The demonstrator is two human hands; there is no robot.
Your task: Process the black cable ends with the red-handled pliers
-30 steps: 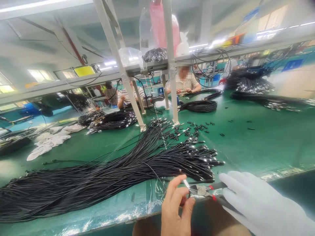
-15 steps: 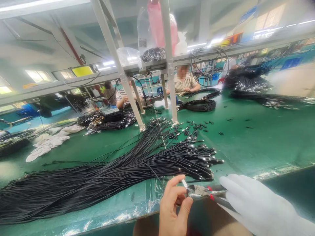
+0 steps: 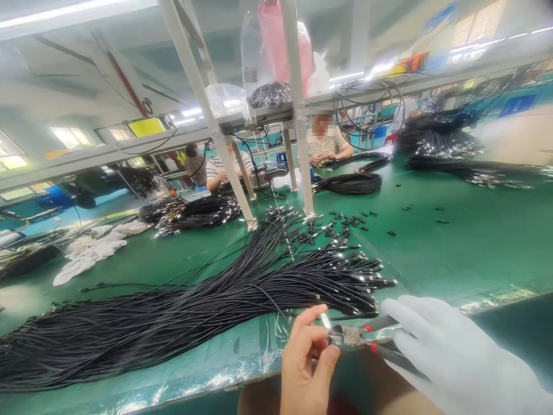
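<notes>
A small metal connector tip [image 3: 325,320] is pinched between the thumb and forefinger of the bare left hand [image 3: 305,369], just past the near edge of the bench [image 3: 453,253]. The tip is met by the nose of a pair of pliers [image 3: 352,335], whose red-marked handles are closed in the white-gloved right hand [image 3: 436,351]; whether the pliers' nose is clamped on the tip or only touching it cannot be told, the view there being small and blurred. Just beyond the fingers, along the near edge, a large bundle of black cables [image 3: 194,305] is spread from the left end toward the middle, its plug ends fanned out to the right. Small black loose parts [image 3: 345,222] are scattered toward the middle of the bench, near an upright white frame post [image 3: 298,115]. White cloths [image 3: 86,253] are seen toward the left edge. Coiled black cables [image 3: 352,184] lie toward the far edge, where other people [image 3: 326,144] are seated.
</notes>
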